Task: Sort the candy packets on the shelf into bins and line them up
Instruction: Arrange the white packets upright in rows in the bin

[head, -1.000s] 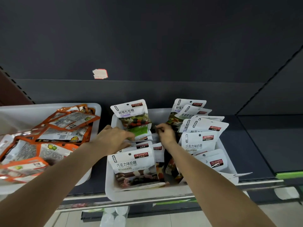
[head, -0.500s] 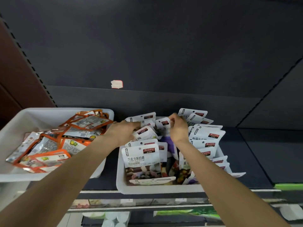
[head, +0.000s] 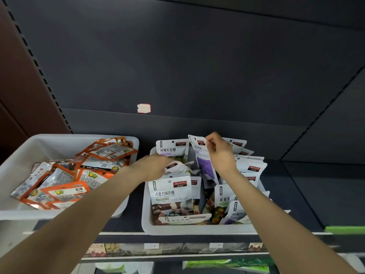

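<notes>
- The right hand pinches the top edge of a purple-fronted packet with its fingers, holding it raised and tilted above the packed white bin on the shelf.
- The left hand reaches into the same bin; its fingers curl onto a bent white packet just below them, though how firmly they hold it I cannot tell.
- Left of both hands, well apart, a second white bin holds loose orange packets.
- Risk: the thin pinch at the top edge could slip, and the packet would likely drop crooked among its neighbours.
- Risk: the upright row just right of the right fingers leans; pushing in beside it could probably topple it.
- Risk: the chocolate milk candy packet nearest the wrists may get knocked forward by a forearm.
</notes>
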